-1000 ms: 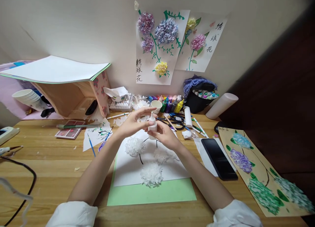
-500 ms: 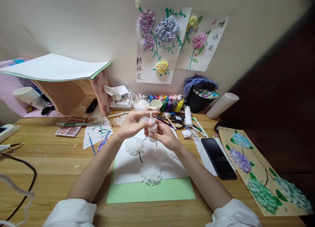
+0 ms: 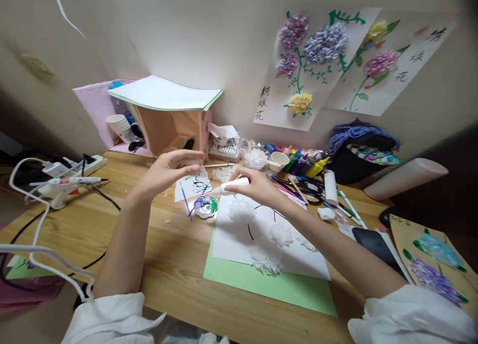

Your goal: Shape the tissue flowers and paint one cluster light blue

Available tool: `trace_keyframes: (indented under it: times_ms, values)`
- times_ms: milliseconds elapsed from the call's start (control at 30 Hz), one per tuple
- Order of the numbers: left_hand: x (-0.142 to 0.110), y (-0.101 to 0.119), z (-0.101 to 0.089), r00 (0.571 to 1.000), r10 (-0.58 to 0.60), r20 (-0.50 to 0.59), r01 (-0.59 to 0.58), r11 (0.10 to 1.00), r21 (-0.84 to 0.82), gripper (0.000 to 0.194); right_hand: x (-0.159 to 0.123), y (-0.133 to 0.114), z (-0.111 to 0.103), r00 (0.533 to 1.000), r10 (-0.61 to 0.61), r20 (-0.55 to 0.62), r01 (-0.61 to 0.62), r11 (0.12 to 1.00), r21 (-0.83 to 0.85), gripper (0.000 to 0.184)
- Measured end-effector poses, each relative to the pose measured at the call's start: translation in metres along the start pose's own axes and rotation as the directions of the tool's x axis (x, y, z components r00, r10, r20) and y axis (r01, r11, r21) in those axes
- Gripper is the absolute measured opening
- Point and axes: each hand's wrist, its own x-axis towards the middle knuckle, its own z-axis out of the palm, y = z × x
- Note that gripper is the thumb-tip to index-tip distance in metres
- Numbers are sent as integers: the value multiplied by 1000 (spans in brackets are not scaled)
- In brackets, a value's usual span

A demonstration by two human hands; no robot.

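My right hand point(image 3: 258, 185) is closed around a small white squeeze bottle point(image 3: 233, 185), tipped sideways with its nozzle pointing left, above a flower-shaped paint palette point(image 3: 205, 205). My left hand point(image 3: 164, 170) hovers left of the bottle, fingers together over the thumb in a loose pinch; whatever it holds is too small to see. Below the hands lies a white sheet point(image 3: 239, 242) on green paper point(image 3: 284, 286), with three white tissue flowers point(image 3: 241, 209) and black drawn stems.
A glue gun point(image 3: 67, 184) and a power strip point(image 3: 78, 164) with cables sit at the left. Paint bottles point(image 3: 302, 162), a paper cup point(image 3: 279, 161), pens and scissors point(image 3: 306, 187) line the back. A blue brush point(image 3: 184, 199) lies beside the palette. Right: a dark phone point(image 3: 377, 244) and a painted flower card point(image 3: 436, 264).
My head has turned left, bringing the glue gun and cables into view. The bottle went from upright to lying sideways in my right hand. My left hand has come off it and moved left.
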Motion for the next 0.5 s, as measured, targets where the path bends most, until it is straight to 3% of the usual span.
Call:
trace_keyframes:
  times_ms: [100,233,367,500]
  values:
    - [-6,-11,1,987,-59,147,34,985,167,41,24,-15,22,996,-88,-30,78,967,-242,30]
    - [-4,-26,10,971,-102,218,61,981,187,41,47,-27,47,995,-96,-12,83,910,-407,26]
    - [1,-33,10,976,-116,184,66,964,258,38,63,-21,61,993,-117,1,108,913,-394,28]
    - [5,-41,9,988,-135,73,97,919,382,36,69,-6,68,991,-109,74,122,969,-214,34]
